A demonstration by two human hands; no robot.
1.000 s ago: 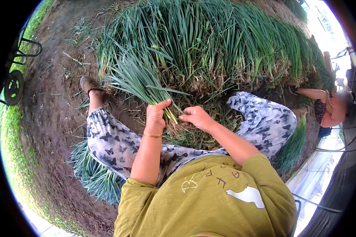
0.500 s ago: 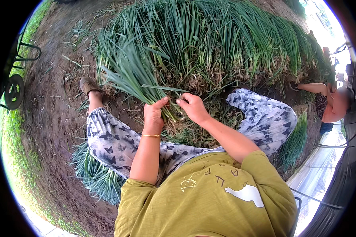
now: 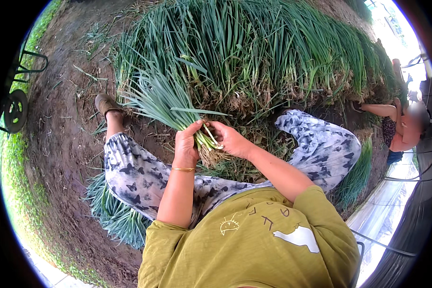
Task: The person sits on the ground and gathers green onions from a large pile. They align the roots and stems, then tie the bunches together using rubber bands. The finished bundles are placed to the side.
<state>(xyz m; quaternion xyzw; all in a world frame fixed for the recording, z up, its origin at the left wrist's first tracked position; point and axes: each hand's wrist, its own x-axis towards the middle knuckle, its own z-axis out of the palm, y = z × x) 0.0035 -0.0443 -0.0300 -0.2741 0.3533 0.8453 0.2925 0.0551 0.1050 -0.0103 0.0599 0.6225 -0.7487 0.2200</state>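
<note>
A bunch of green onions [image 3: 170, 98] lies in my left hand [image 3: 186, 141], which is closed round the lower stems with its thumb on top. The green leaves fan out to the upper left, and the pale, rooty ends [image 3: 210, 152] hang between my hands. My right hand [image 3: 229, 140] pinches the white stems from the right, its fingertips partly hidden by them. One long leaf lies crosswise over the bunch, just above both hands. Past the hands spreads a wide heap of green onions [image 3: 254, 43], roots toward me.
Leaf scraps litter the brown soil [image 3: 65, 158]. More onions lie behind my left knee [image 3: 113, 211] and beside my right knee [image 3: 360, 168]. Another person [image 3: 403, 127] sits at the far right near plastic sheeting [image 3: 381, 216]. A wheeled metal frame [image 3: 17, 110] stands at the left edge.
My right hand has moved left and slightly down, from just beside the bunch onto its stems. The left hand keeps its hold, and the bunch has shifted only slightly.
</note>
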